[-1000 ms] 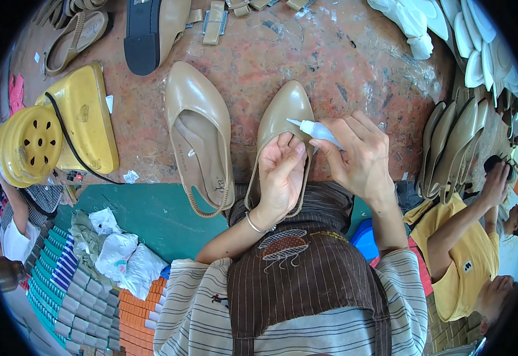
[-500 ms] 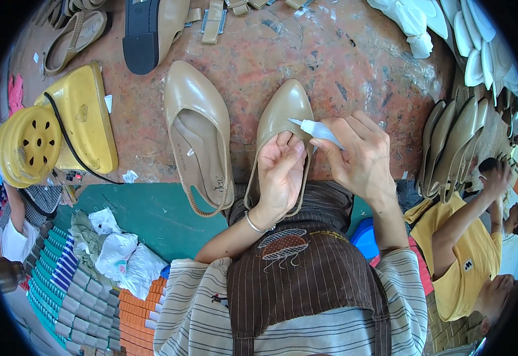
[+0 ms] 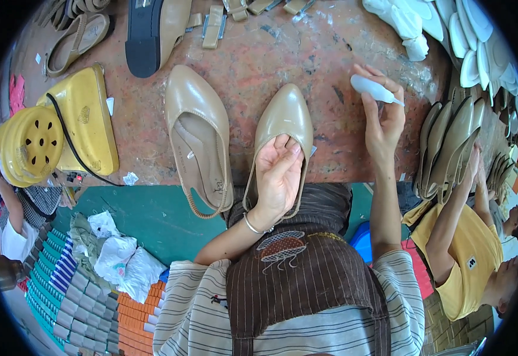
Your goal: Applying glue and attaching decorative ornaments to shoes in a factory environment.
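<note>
My left hand (image 3: 280,172) is tucked into the opening of a beige slingback shoe (image 3: 287,113), palm up, with curled fingers partly hidden under its upper. Thumb and forefinger press together there, so the hand holds the shoe at the table's edge. Over the table to the right, my right hand (image 3: 383,118) is closed round a small white squeeze bottle (image 3: 370,89), its thin nozzle pointing right, away from the shoe. The matching beige shoe (image 3: 196,98) stands just left of the held one, toe pointing away from me.
A yellow lamp-like device (image 3: 81,124) with a black cord occupies the left side. Farther back lie an upturned shoe (image 3: 143,47), a slingback (image 3: 78,44) and beige strap pieces (image 3: 213,26). Beige shoes (image 3: 449,145) and white shoe-shaped pieces (image 3: 469,35) crowd the right. A person in yellow (image 3: 466,261) works nearby.
My right hand has moved up and right, away from the held shoe, and turned the bottle so its nozzle points right instead of left. My left hand stays in the shoe.
</note>
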`<act>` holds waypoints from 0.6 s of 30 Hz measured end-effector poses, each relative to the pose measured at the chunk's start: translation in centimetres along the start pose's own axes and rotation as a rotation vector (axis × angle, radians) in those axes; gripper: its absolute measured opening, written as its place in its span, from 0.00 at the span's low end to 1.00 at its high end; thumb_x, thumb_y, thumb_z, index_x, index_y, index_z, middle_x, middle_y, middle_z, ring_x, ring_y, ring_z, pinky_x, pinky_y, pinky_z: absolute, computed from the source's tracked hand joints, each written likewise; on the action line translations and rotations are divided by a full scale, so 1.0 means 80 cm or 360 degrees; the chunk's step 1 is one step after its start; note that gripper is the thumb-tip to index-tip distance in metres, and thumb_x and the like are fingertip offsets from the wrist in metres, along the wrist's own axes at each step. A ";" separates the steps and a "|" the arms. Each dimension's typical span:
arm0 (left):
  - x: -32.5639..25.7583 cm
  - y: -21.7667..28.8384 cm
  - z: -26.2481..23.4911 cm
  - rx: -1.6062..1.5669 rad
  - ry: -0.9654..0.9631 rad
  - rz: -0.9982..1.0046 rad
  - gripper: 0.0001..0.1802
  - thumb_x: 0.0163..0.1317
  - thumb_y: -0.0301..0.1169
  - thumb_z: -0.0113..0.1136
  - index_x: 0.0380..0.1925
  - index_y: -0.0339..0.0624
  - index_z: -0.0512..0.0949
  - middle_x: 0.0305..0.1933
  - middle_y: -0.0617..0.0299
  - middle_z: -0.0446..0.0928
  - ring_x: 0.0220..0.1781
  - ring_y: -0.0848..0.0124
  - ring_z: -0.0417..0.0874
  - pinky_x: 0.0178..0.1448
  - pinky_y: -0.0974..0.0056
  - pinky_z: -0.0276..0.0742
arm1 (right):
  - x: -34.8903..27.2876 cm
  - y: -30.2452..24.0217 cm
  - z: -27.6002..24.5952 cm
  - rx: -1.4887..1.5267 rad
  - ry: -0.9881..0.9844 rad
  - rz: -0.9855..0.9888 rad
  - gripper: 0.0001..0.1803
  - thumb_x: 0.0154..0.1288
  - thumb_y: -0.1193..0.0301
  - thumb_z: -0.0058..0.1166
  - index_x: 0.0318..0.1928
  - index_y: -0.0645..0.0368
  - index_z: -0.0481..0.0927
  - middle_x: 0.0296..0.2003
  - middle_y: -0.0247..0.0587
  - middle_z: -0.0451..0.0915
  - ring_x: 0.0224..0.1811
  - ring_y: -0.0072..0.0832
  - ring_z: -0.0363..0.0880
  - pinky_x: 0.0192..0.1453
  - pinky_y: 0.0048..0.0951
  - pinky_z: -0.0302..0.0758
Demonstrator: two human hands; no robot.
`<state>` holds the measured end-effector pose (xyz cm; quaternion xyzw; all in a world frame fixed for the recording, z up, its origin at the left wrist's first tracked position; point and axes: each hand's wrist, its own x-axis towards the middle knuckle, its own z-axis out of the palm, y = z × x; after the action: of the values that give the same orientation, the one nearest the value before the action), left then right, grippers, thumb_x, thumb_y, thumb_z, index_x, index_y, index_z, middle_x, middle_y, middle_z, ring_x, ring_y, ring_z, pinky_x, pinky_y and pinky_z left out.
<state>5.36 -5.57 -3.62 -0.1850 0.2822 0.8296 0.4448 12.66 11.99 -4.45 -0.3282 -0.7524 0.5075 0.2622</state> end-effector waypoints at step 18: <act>0.001 -0.005 -0.016 -0.0144 -0.0102 0.0090 0.05 0.62 0.17 0.53 0.35 0.39 0.72 0.38 0.66 0.72 0.44 0.75 0.74 0.55 0.67 0.68 | 0.095 -0.072 0.091 -0.1166 0.0298 -0.0487 0.06 0.55 0.76 0.57 0.35 0.56 0.82 0.30 0.39 0.78 0.35 0.38 0.78 0.37 0.37 0.74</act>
<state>5.73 -6.16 -4.81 -0.1701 0.2352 0.8592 0.4213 1.14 11.94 -1.11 -0.3287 -0.8964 0.1290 0.2678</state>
